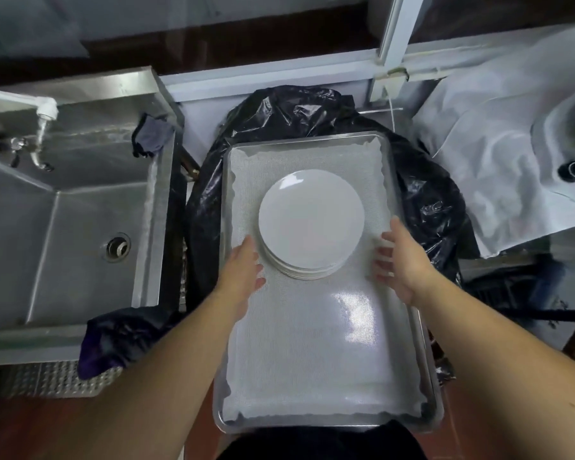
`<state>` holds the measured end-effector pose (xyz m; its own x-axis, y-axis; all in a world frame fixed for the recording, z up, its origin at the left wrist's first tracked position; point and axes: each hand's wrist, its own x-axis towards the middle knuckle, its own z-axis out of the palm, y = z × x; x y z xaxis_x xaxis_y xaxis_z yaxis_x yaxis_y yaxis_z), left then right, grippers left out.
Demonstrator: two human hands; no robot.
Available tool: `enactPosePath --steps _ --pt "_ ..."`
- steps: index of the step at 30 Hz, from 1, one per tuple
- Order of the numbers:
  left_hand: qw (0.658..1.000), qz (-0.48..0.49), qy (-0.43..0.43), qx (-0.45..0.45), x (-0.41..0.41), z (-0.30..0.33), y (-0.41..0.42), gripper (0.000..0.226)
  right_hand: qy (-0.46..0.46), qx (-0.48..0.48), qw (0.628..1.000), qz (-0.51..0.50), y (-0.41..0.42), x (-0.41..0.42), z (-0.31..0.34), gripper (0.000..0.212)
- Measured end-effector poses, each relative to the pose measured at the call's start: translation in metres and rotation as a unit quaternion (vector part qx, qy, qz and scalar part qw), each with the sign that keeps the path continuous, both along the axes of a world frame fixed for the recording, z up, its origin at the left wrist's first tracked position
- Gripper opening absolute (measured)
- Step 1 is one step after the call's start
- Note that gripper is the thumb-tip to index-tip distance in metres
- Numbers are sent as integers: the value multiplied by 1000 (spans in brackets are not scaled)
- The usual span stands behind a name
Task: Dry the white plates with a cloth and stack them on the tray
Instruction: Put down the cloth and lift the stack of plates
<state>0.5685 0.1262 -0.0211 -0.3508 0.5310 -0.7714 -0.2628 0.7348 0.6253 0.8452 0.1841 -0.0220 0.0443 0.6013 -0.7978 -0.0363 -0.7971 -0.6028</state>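
The metal tray [409, 293], lined with mesh, is being used as the carrier, and a stack of white plates [311, 224] is sitting toward its far end, so stacking appears largely done. No undried plates are being shown. The left hand [243, 270] and right hand [402, 260] are being held beside the stack, fingers spread wide, gripping nothing.
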Motion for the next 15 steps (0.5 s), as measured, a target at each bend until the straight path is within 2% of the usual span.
enactPosePath --steps 5,10,15 --pt "1000 -21 -18 -15 -8 -5 21 74 7 -2 999 38 23 -12 -14 65" --pt "996 -60 -65 -10 -22 -18 40 58 5 12 995 103 39 -22 -32 52" --pt "994 -54 -99 0 -27 -23 59 45 42 -3 995 96 47 -28 -44 70"
